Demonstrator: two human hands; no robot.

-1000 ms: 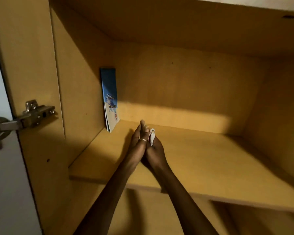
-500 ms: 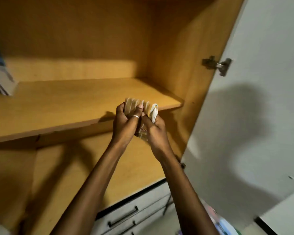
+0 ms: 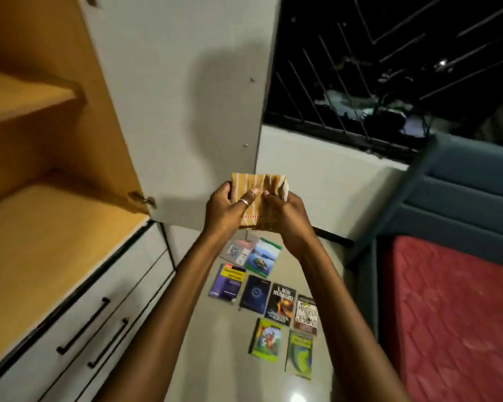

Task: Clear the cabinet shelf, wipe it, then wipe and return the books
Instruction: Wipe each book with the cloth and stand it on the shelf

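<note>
Both hands [image 3: 256, 210] grip folded cloth [image 3: 257, 190] | long axis left-right | flat, upright

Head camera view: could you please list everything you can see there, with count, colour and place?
Books: eight, mixed covers, flat on the floor in rows.
Cloth: one, orange with pale stripes, folded, held above the books.
Cabinet shelf: one, tan wood, upper left.
Cabinet door: one, pale grey, open, centre.
Drawers: at least two, white with black handles, lower left.
Window bars: black, upper right.
Mattress: one, red, right.
Left hand: grips the cloth, ring on a finger.
Right hand: grips the cloth.
</note>
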